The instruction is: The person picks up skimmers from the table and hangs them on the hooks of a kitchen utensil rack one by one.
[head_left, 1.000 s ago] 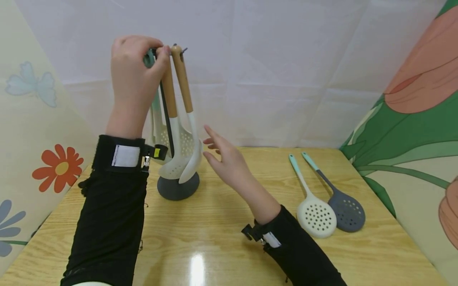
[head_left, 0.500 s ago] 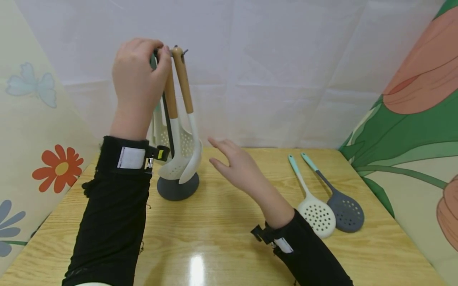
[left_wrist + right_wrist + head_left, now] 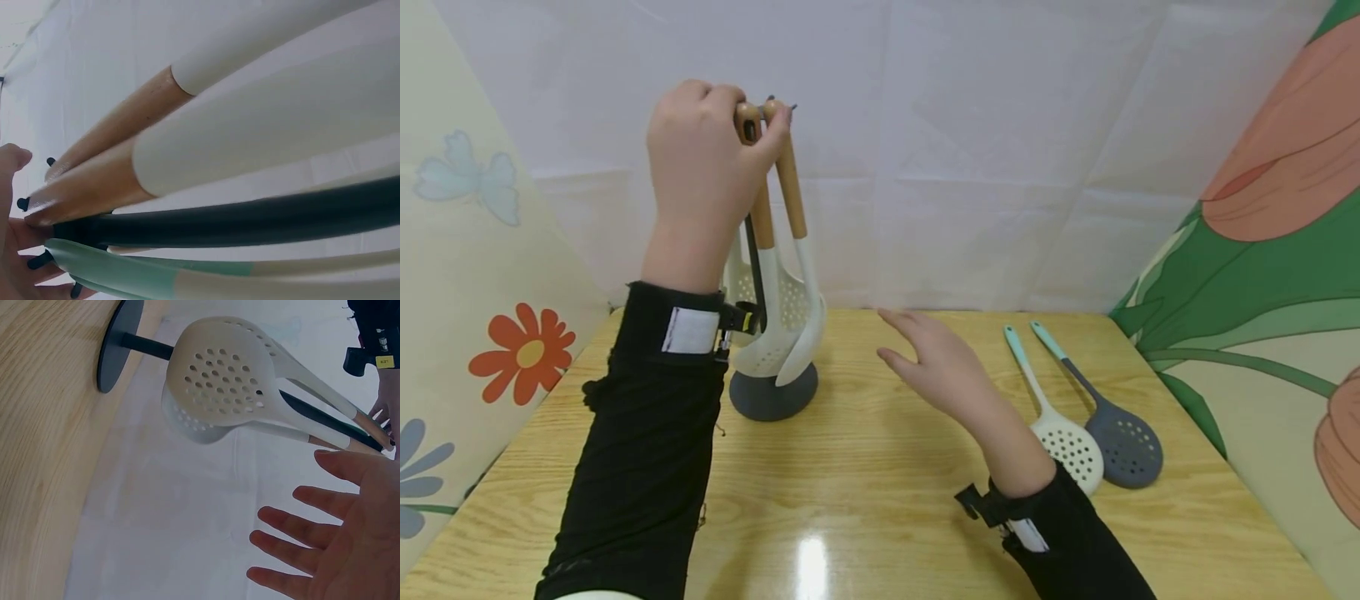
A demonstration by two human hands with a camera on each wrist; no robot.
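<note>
At ten o'clock on the pale wooden table (image 3: 850, 492) stands a dark grey rack with a round flat base (image 3: 772, 397) and a thin upright post, its hooks hung with white silicone utensils on smooth wooden handles (image 3: 790, 179). The left hand (image 3: 707, 179) is at the top of the rack, fingers curled round the handle ends. Only the left wrist view shows a mint-green handle (image 3: 125, 272) and the black post bunched among the wooden ones. The right wrist view alone shows the perforated white bowl of a hanging skimmer (image 3: 222, 384) from below. The right hand (image 3: 943, 375) hovers over the table centre, fingers straight and spread, holding nothing. At three o'clock lie a white perforated skimmer (image 3: 1060, 446) and a grey perforated skimmer (image 3: 1123, 450), both mint-handled, side by side.
</note>
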